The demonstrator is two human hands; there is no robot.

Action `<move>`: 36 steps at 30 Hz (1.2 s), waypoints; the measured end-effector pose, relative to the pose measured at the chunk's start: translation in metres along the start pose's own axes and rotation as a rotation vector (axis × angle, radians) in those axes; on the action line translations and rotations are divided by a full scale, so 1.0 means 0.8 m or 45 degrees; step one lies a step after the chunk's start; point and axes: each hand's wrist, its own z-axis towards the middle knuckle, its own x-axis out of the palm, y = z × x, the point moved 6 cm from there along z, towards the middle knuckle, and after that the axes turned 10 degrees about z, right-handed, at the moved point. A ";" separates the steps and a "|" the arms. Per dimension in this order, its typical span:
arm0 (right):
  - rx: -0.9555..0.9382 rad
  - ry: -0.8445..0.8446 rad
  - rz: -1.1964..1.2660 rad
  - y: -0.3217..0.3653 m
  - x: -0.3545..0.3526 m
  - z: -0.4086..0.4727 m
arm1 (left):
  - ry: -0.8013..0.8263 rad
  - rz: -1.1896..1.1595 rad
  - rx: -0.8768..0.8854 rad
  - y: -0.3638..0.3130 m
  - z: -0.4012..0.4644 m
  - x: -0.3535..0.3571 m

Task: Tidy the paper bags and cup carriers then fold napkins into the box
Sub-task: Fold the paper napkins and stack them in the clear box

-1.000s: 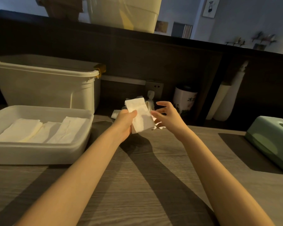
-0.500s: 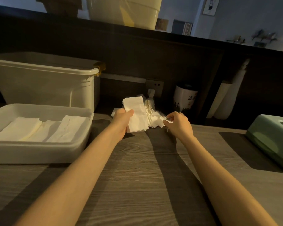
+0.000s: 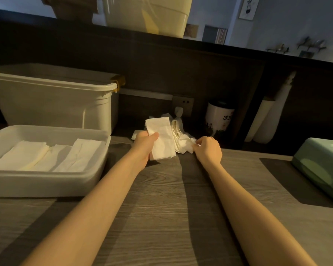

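From the head view, the left hand (image 3: 144, 144) grips a folded white napkin (image 3: 161, 139), thumb across its face, held upright just above the wooden bench (image 3: 161, 208). The right hand (image 3: 209, 148) has its fingers curled, pinching a crumpled napkin (image 3: 185, 144) from the loose pile at the back of the bench. To the left stands the shallow white box (image 3: 46, 185) with three folded napkins (image 3: 52, 156) lying side by side inside it.
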 end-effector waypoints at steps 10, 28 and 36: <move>-0.066 -0.242 0.635 0.049 -0.066 -0.008 | -0.035 -0.081 -0.048 0.005 0.006 -0.007; -0.100 0.412 1.178 0.101 -0.039 -0.037 | 0.326 -0.352 -0.082 -0.006 -0.008 0.013; -0.161 0.308 1.076 0.104 -0.030 -0.041 | 0.446 -0.295 -0.082 -0.012 -0.010 0.019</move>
